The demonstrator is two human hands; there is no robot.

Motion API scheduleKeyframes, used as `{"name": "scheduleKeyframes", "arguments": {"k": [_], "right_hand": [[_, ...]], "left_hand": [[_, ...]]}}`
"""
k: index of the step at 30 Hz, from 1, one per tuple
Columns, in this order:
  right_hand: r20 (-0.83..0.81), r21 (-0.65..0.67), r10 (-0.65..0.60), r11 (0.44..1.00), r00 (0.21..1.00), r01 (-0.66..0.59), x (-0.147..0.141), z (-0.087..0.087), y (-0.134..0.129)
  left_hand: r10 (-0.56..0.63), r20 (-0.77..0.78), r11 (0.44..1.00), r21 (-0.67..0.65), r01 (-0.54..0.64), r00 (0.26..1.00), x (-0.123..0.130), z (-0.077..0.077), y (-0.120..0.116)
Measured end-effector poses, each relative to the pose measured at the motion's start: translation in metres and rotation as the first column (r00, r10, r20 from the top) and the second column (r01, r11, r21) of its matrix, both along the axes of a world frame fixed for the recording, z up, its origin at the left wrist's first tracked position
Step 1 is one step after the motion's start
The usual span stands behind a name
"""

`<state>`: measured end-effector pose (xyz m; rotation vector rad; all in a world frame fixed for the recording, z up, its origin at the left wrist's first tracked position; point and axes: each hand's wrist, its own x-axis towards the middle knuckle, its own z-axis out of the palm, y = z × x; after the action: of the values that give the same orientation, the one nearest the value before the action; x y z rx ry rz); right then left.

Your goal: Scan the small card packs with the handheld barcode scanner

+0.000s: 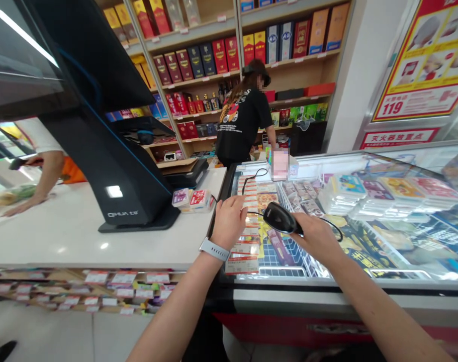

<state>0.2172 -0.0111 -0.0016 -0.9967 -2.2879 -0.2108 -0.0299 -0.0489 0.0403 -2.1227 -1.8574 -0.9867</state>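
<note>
While I monitored from the remote station, the right hand (317, 239) held its grip closed around a black plastic handheld barcode scanner (280, 218), with the fingers wrapped about the body and the scanner's head angled toward the left hand. The scanner was positioned above the glass-topped chest freezer (327, 296), and a thin black cable (336, 230) trailed from its rear end. The left hand (232, 221), wearing a white-strapped wristwatch (213, 249), was palm down with its grip loosely spread and pinching nothing visible. I could not determine whether its fingertips touched the strip of red-and-white price labels (247, 246) below. To the left, a white stone worktop (70, 241) carried a black angled point-of-sale terminal (138, 191) and a small stack of colourful packets (193, 199). Beyond the freezer, a co-worker in a black T-shirt (244, 120) stood before wooden shelves of boxed liquor (209, 60). A second person's bare forearm (43, 181) extended over the far left of the worktop.
</note>
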Motion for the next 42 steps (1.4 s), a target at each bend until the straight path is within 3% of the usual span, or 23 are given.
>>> {"name": "scheduleKeyframes", "arguments": {"k": [4, 7, 12, 16, 24, 29, 33, 37, 42], "right_hand": [[0.022, 0.003, 0.0, 1.0, 1.0, 0.0, 0.002, -0.006, 0.004], [0.038, 0.003, -0.005, 1.0, 0.999, 0.004, 0.003, -0.009, 0.006], [0.058, 0.029, -0.017, 0.999, 0.998, 0.016, 0.003, -0.011, 0.007], [0.069, 0.077, -0.017, 0.997, 0.997, 0.011, 0.004, -0.012, 0.007], [0.147, 0.066, -0.064, 0.996, 0.987, 0.054, 0.007, -0.013, 0.009], [0.139, 0.079, -0.063, 0.996, 0.988, 0.052, 0.008, -0.016, 0.01], [0.143, 0.08, -0.068, 0.995, 0.987, 0.057, 0.008, -0.016, 0.011], [0.152, 0.087, -0.078, 0.994, 0.985, 0.065, 0.008, -0.016, 0.011], [0.168, 0.092, -0.072, 0.994, 0.983, 0.057, 0.009, -0.016, 0.011]], "left_hand": [[0.086, 0.074, 0.996, 0.026, -0.088, 0.994, -0.043, -0.016, -0.004], [0.2, 0.04, 0.976, 0.076, -0.203, 0.979, -0.076, -0.027, -0.004], [0.481, -0.059, 0.873, 0.122, -0.472, 0.875, -0.124, -0.041, -0.001], [0.591, -0.123, 0.806, 0.066, -0.588, 0.797, -0.142, -0.045, 0.0], [0.616, -0.16, 0.786, 0.059, -0.616, 0.771, -0.159, -0.037, 0.004], [0.605, -0.104, 0.796, 0.094, -0.598, 0.789, -0.175, -0.043, 0.007], [0.565, 0.059, 0.803, 0.189, -0.565, 0.823, -0.182, -0.049, 0.008], [0.521, 0.222, 0.77, 0.295, -0.566, 0.824, -0.187, -0.048, 0.004], [0.491, 0.495, 0.677, 0.301, -0.671, 0.717, -0.197, -0.049, -0.003]]}}
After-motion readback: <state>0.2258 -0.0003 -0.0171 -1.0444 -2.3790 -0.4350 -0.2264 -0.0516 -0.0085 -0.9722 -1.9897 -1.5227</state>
